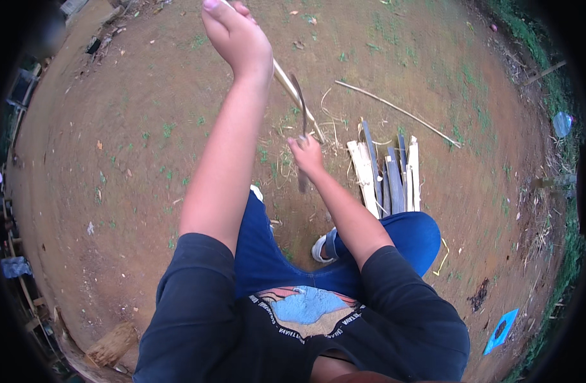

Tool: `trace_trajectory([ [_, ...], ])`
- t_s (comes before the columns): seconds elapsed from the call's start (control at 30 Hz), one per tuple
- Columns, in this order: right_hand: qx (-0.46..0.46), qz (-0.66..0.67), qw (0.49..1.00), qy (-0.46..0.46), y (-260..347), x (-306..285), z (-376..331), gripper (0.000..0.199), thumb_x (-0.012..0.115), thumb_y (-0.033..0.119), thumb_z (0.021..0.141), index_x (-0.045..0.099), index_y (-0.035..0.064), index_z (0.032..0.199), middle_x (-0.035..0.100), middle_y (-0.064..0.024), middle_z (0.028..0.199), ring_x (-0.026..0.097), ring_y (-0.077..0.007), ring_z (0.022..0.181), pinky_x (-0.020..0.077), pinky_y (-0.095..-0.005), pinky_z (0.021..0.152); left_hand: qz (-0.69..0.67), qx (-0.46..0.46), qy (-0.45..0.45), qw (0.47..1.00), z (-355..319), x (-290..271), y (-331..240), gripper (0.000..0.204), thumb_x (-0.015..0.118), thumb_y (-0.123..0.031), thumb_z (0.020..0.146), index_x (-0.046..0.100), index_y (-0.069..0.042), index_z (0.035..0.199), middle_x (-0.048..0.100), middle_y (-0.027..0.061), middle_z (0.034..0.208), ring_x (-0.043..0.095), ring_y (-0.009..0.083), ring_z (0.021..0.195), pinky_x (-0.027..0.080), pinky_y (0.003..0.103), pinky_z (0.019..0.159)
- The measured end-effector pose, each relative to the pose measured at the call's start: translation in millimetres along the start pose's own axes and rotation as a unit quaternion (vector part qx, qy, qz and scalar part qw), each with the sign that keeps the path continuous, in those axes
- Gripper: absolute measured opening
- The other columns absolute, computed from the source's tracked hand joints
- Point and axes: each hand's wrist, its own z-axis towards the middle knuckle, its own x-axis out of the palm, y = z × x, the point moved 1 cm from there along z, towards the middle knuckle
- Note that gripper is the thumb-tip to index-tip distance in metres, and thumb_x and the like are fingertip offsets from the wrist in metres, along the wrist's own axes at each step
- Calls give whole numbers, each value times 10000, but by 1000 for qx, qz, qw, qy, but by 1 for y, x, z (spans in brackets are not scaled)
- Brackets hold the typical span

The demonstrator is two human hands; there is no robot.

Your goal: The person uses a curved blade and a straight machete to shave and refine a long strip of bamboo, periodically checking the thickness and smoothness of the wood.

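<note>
Raised at the far end of the view, my left hand (242, 45) is closed around a long pale split strip of wood or bamboo (286, 82). The strip slants down toward the right, its lower end near the ground. My right hand (307, 156) grips a long-bladed knife (302, 105) by its handle. The blade points away from me and lies against or just beside the strip; I cannot tell if it touches. Thin curled shavings (284, 167) are scattered on the ground around my right hand.
Split strips, some pale and some dark (395, 182), lie in a pile beside my right knee. Beyond them rests a long thin stick (398, 112). A blue card (501, 332) is at lower right, a clear plastic container (562, 124) at far right, a wood chunk (112, 345) at lower left.
</note>
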Motion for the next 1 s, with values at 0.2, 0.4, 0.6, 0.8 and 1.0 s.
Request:
trace_trajectory([
  [0.2, 151, -162, 975, 11, -149, -56, 9, 285, 724, 325, 829, 630, 59, 871, 633, -88, 719, 588, -190, 617, 474, -369, 588, 8, -14, 69, 998, -8, 4, -12, 449, 257, -479, 1054, 448, -73, 1050, 498, 31, 820, 468, 97, 656, 426, 235, 599],
  [0.4, 56, 23, 998, -27, -61, -32, 16, 309, 725, 280, 872, 510, 75, 789, 522, -2, 614, 486, -105, 487, 398, -287, 445, -43, -30, 78, 996, 10, 12, -1, 365, 377, -391, 1052, 529, -63, 1101, 567, 57, 976, 576, 121, 745, 515, 269, 671],
  [0.6, 5, 124, 992, 10, 56, -37, -15, 330, 738, 293, 850, 528, 72, 725, 518, 22, 623, 443, -88, 580, 396, -297, 539, -38, 13, 123, 992, 10, 16, -8, 319, 441, -389, 1035, 470, -83, 1117, 574, 62, 920, 558, 127, 722, 509, 292, 672],
  [0.8, -53, 135, 989, 23, 104, -50, -30, 305, 723, 261, 851, 532, 67, 712, 507, 25, 607, 434, -86, 571, 385, -293, 530, -93, -29, 265, 959, 9, 1, -15, 306, 470, -394, 1026, 438, -98, 955, 469, 20, 733, 467, 124, 630, 461, 305, 618],
  [1.0, 41, -3, 998, -40, -53, -52, -8, 212, 697, 207, 790, 586, 27, 803, 587, -64, 639, 563, -153, 598, 461, -349, 576, -122, -38, 259, 957, 2, 10, -12, 300, 469, -392, 1027, 431, -109, 936, 411, 0, 714, 429, 112, 625, 424, 290, 603],
])
